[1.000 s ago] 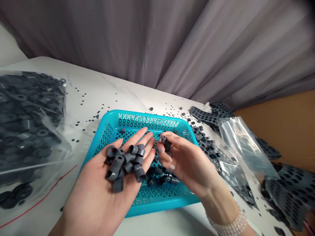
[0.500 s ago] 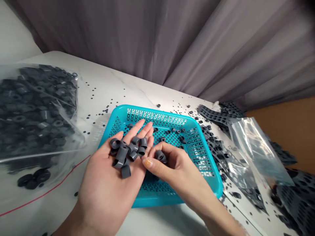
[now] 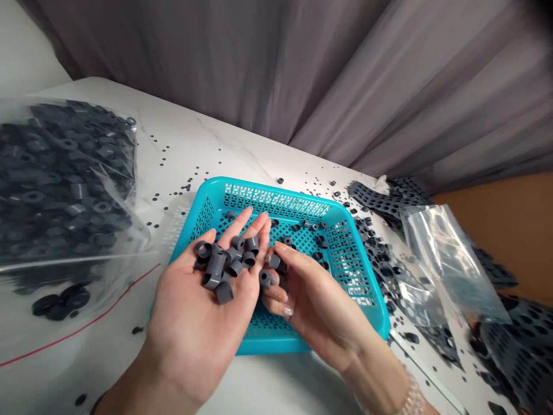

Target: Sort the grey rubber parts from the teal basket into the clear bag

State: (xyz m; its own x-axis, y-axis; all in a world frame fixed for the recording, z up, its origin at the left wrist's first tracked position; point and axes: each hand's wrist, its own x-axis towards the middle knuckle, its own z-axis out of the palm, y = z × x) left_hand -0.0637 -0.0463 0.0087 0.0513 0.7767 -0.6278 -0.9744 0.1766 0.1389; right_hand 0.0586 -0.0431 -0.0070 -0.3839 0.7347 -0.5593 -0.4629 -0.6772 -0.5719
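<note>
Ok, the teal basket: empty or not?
Not empty: small dark grey rings lie on the mesh floor of the teal plastic basket, showing around the hands. Whatever is beneath the hands is hidden.

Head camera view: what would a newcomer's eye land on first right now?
A bright turquoise perforated plastic basket fills the middle of the view, with the open left hand above it cupping a heap of short dark grey tube pieces while the right hand holds more in its fingers. To the left lies a clear plastic bag packed with dark rings; to the right, dark perforated sheets.
</note>
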